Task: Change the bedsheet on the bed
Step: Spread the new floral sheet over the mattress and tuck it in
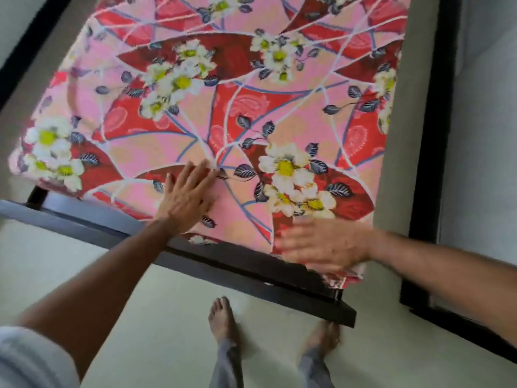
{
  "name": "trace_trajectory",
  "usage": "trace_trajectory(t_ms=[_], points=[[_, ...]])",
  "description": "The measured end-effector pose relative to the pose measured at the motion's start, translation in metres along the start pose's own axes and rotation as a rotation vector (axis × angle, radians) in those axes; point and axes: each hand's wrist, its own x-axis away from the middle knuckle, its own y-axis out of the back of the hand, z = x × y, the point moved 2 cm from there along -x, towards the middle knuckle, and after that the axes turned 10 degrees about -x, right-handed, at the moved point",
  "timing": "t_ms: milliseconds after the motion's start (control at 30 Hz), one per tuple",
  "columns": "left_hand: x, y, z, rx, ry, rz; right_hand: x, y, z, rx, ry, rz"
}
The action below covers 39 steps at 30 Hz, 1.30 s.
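1. The left hand [186,193] lies palm down on the bedsheet [229,102], its fingers [195,170] straight and slightly spread, pressing the cloth flat a little in from the bed's near edge.
2. The right hand [326,243] is smeared by motion blur. It lies flat on the sheet near the bed's near right corner, and its fingers [293,239] look straight and point left, though their exact lie is hard to make out.
3. No brand, label or readable writing shows anywhere.
4. The bedsheet covers the whole visible top of the bed. It is a thin printed cloth in pink and red, crossed by curved white and blue lines, with clusters of white flowers with yellow centres and dark veined leaves.
5. At the near right corner a bunch of the sheet hangs over the bed frame [251,264]. The sheet's far end is cut off by the top of the picture.
6. The bed frame is dark, straight-edged and smooth, running along the near edge to a square corner.
7. A second dark frame [430,135] with a grey surface inside it stands along the bed's right edge. What it belongs to is unclear.
8. Below, two bare feet [223,317] in grey trouser legs stand on a pale glossy floor [140,303]. The right foot is blurred.
9. A light sleeve [30,359] is cut off at the bottom left corner.
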Motion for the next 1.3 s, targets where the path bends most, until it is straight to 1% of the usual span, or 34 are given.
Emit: trace_trajectory(t_ms=[33, 67, 133, 167, 200, 233, 267, 300, 333, 433, 533, 567, 600, 633, 667, 733, 767, 800, 833, 867, 900, 933, 1000, 1067, 1133, 1167, 1200, 1233, 1300], points=[[0.011, -0.014, 0.012, -0.023, -0.031, 0.019, -0.019, 0.015, -0.017, -0.073, -0.123, -0.127], [0.025, -0.025, 0.018, -0.056, -0.063, 0.042, -0.036, 0.026, -0.039, -0.116, -0.296, -0.254], [0.056, -0.046, 0.035, -0.087, -0.078, 0.019, -0.066, 0.041, -0.087, -0.077, -0.691, -0.422], [0.070, -0.052, 0.048, -0.083, -0.069, -0.005, -0.077, 0.042, -0.106, -0.046, -0.882, -0.452], [0.081, -0.055, 0.062, -0.040, -0.024, -0.013, -0.088, 0.038, -0.119, -0.026, -1.041, -0.453], [0.090, -0.056, 0.076, 0.026, 0.050, -0.008, -0.103, 0.031, -0.122, -0.009, -1.145, -0.448], [0.098, -0.059, 0.095, 0.087, 0.137, -0.008, -0.125, 0.021, -0.116, 0.039, -1.174, -0.438], [0.103, -0.061, 0.112, 0.129, 0.216, -0.010, -0.151, 0.012, -0.103, 0.100, -1.118, -0.406], [0.108, -0.061, 0.128, 0.153, 0.281, -0.019, -0.180, 0.005, -0.084, 0.151, -0.988, -0.352], [0.110, -0.052, 0.167, 0.191, 0.384, -0.084, -0.244, -0.008, -0.029, 0.179, -0.479, -0.118], [0.097, -0.042, 0.191, 0.152, 0.331, -0.119, -0.267, -0.017, -0.007, 0.168, 0.019, 0.146], [0.091, -0.041, 0.197, 0.141, 0.301, -0.103, -0.271, -0.016, -0.007, 0.150, 0.136, 0.228], [0.087, -0.044, 0.207, 0.137, 0.282, -0.073, -0.280, -0.010, -0.012, 0.108, 0.186, 0.245], [0.082, -0.047, 0.215, 0.133, 0.279, -0.036, -0.291, 0.002, -0.022, 0.048, 0.147, 0.167], [0.079, -0.052, 0.225, 0.134, 0.298, -0.001, -0.305, 0.018, -0.039, -0.023, 0.008, 0.003], [0.077, -0.059, 0.243, 0.180, 0.405, 0.016, -0.318, 0.049, -0.088, -0.084, -0.431, -0.363], [0.078, -0.062, 0.255, 0.247, 0.488, 0.009, -0.318, 0.061, -0.113, -0.055, -0.664, -0.465], [0.080, -0.066, 0.266, 0.337, 0.577, -0.003, -0.316, 0.065, -0.132, -0.049, -0.869, -0.486], [0.083, -0.069, 0.278, 0.413, 0.643, -0.016, -0.320, 0.063, -0.141, -0.070, -1.022, -0.447], [0.085, -0.071, 0.287, 0.451, 0.669, -0.027, -0.328, 0.053, -0.141, -0.065, -1.101, -0.392], [0.087, -0.073, 0.294, 0.440, 0.663, -0.015, -0.341, 0.040, -0.132, -0.016, -1.093, -0.351], [0.089, -0.074, 0.298, 0.391, 0.647, 0.008, -0.355, 0.028, -0.115, 0.060, -1.000, -0.318], [0.091, -0.074, 0.300, 0.208, 0.624, 0.069, -0.383, 0.011, -0.072, 0.144, -0.698, -0.240], [0.092, -0.066, 0.300, 0.056, 0.587, 0.077, -0.399, 0.000, -0.038, 0.179, -0.357, -0.070], [0.087, -0.049, 0.308, 0.018, 0.543, 0.027, -0.404, -0.002, -0.028, 0.155, -0.050, 0.095], [0.082, -0.039, 0.315, 0.018, 0.513, -0.008, -0.409, 0.003, -0.030, 0.090, 0.047, 0.117], [0.076, -0.031, 0.322, 0.021, 0.480, -0.048, -0.414, 0.014, -0.036, 0.006, 0.061, 0.075], [0.067, -0.025, 0.329, 0.018, 0.442, -0.082, -0.421, 0.028, -0.046, -0.078, -0.014, -0.035], [0.043, -0.014, 0.345, 0.025, 0.384, -0.098, -0.431, 0.060, -0.084, -0.148, -0.293, -0.346]])
